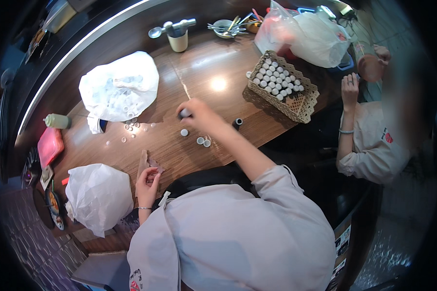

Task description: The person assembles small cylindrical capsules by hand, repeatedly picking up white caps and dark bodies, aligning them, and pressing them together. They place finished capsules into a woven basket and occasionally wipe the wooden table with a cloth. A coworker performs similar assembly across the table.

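Reaching forward, right hand (195, 112) pinches a small dark bottle (184, 114), upright on the tabletop (199, 68). Loose white caps (202, 141) lie just nearer the body, toward the right hand. Left hand (148, 182) rests well back, fingers curled on brown paper (144, 162).

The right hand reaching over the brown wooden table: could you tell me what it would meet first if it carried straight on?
Probably the crumpled white plastic bag, up and to the left of the right hand, which grips a small white-capped vial. The scattered white caps lie just below that line; depth is unclear.
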`<state>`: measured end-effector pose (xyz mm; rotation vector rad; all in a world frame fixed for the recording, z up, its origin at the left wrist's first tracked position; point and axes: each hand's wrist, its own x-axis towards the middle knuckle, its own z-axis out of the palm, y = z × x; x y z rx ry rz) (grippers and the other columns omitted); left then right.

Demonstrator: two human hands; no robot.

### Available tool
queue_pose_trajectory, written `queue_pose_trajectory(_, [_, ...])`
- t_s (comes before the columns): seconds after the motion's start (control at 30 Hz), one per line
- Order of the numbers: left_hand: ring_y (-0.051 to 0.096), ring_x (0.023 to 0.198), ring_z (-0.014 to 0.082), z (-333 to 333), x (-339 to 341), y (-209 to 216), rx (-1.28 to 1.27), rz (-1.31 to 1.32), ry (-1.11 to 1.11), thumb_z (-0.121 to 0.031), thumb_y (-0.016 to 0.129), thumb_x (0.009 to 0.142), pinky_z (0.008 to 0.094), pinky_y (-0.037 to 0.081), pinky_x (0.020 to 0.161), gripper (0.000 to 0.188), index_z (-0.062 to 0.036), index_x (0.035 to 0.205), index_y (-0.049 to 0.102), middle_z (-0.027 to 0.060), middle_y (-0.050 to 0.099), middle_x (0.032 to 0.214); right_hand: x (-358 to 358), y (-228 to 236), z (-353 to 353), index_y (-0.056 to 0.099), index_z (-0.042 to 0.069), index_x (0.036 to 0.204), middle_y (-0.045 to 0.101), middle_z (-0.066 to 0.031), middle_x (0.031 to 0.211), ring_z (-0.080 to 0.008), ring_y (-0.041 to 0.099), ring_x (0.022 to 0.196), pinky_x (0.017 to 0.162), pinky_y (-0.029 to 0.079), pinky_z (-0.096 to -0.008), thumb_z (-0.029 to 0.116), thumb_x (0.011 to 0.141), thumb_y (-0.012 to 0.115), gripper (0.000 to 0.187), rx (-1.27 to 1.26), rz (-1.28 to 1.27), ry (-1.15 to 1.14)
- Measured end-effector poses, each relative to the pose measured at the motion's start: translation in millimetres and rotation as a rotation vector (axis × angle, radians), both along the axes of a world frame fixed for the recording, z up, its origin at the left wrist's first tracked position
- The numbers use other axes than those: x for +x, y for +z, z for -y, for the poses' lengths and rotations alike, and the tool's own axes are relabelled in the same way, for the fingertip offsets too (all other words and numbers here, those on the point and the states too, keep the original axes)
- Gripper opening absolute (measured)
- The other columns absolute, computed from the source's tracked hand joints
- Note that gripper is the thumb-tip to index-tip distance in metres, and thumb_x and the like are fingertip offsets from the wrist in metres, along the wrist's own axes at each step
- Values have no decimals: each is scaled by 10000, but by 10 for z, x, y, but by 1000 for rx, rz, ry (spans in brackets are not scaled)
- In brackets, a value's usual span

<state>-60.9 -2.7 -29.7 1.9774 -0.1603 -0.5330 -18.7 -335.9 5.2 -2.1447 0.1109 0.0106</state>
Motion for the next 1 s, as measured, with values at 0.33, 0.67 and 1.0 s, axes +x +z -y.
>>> queue_pose_trajectory(0.33, [617,832,63,242,134,3,-7,-78,-66,-66,717,909,191,504,714,218,-12,1115,667,26,684,1002,-1540,-321,3146,668,95,1108,661,-212,1084,-389,636,1056,927,511,-476,81,786,739,331,-668,-189,-1005])
queue_pose_trajectory(0.67, [610,845,53,235,124,45,30,-66,-25,-75,719,912,175,500,697,220,-20,1118,663,21,679,1017,-1551,-822,3997,608,77,1024,638,-176,1100,-361,630,1060,910,511,-438,-32,751,698,307,-721,-296,-846])
queue_pose_trajectory(1.0, [625,858,68,252,-9,-2,-17,-59,16,-85,723,908,198,513,731,231,-25,1123,663,30,684,1008,-1662,-458,3542,652,87,1078,673,-162,1050,-354,641,1033,898,512,-436,57,794,709,292,-735,58,-902])
